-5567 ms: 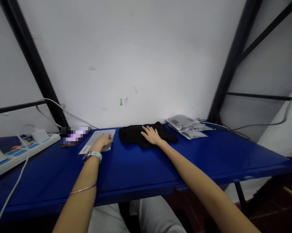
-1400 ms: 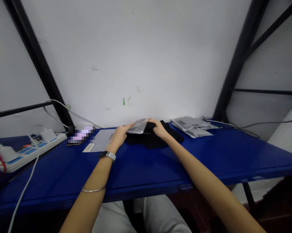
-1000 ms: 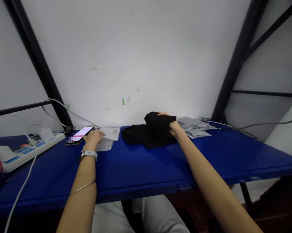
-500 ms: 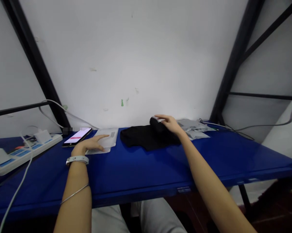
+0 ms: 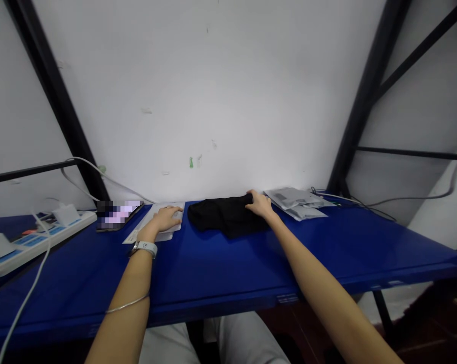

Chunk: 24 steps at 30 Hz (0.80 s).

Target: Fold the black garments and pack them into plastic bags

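Observation:
A folded piece of black cloth (image 5: 224, 215), seemingly a garment, lies on the blue table. My right hand (image 5: 259, 205) is at its right end, thumb on the near side and fingers toward the far side, gripping the folded edge. The cloth under my palm is hidden. To the left, my left hand (image 5: 165, 220) rests on translucent plastic bags (image 5: 142, 230), its fingers apart and slightly bent; nothing shows between them. A watch with a pale strap (image 5: 147, 247) is on the left wrist.
A phone (image 5: 120, 215) lies left of the bags, beside a white power strip (image 5: 42, 242) with plugs and cables. Grey plastic packages (image 5: 296, 202) are stacked right of the cloth. A white wall stands behind; black metal posts (image 5: 359, 101) rise at both sides.
My right hand has come down and left, laying the raised part of the black cloth flat. My left hand has slid right and slightly forward over the plastic bags.

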{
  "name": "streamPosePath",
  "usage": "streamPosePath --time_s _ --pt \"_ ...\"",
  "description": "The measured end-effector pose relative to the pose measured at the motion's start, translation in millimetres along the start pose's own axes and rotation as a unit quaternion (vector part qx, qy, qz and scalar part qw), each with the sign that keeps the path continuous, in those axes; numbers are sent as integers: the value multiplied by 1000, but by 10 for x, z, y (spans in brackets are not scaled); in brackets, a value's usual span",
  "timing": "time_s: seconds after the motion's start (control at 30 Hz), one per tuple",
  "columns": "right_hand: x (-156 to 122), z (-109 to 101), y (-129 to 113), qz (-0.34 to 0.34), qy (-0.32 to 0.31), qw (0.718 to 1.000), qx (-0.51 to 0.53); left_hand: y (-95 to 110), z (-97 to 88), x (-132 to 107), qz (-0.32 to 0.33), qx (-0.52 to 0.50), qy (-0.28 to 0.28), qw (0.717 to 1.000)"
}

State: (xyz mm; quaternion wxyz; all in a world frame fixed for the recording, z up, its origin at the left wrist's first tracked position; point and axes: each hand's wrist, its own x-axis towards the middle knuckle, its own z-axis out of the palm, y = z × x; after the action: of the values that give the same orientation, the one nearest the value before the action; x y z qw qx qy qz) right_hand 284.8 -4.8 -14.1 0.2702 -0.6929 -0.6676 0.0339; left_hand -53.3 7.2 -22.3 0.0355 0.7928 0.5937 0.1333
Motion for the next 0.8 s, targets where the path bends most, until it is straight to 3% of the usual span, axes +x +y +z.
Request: streamPosePath --time_s 0.07,0.17,0.23,0.27,0.3,0.37,0.43,0.47,0.53,0.63,0.7,0.8 --pt "-31 -51 -113 -46 -14 984 169 31 16 13 14 -8 33 999" --pt "-114 -170 -291 -172 -77 893 409 47 43 43 37 -33 95 994" --pt "-144 -232 -341 -217 -97 851 469 44 50 61 45 -52 139 988" --pt "-141 -248 -332 -221 -101 847 473 45 46 66 45 -61 160 984" --pt "-126 -256 -301 -215 -104 856 458 52 36 65 42 -70 176 981" --pt "-73 -252 -187 -181 -111 909 360 88 -2 48 46 -94 189 976" --pt "-20 -243 -49 -127 -123 970 169 152 -52 10 76 -129 166 975" --pt "-3 -242 13 -97 -133 984 63 188 -73 -12 102 -146 137 974" --pt "7 -247 101 -47 -152 982 -104 246 -93 -47 154 -162 47 974" --pt "-13 -251 159 -2 -149 969 -196 259 -42 -45 167 -125 -76 975" --pt "-22 -246 184 13 -133 970 -201 214 23 -6 138 -86 -83 983" --pt "-11 -252 240 30 -123 973 -191 119 86 60 125 -66 -33 989"
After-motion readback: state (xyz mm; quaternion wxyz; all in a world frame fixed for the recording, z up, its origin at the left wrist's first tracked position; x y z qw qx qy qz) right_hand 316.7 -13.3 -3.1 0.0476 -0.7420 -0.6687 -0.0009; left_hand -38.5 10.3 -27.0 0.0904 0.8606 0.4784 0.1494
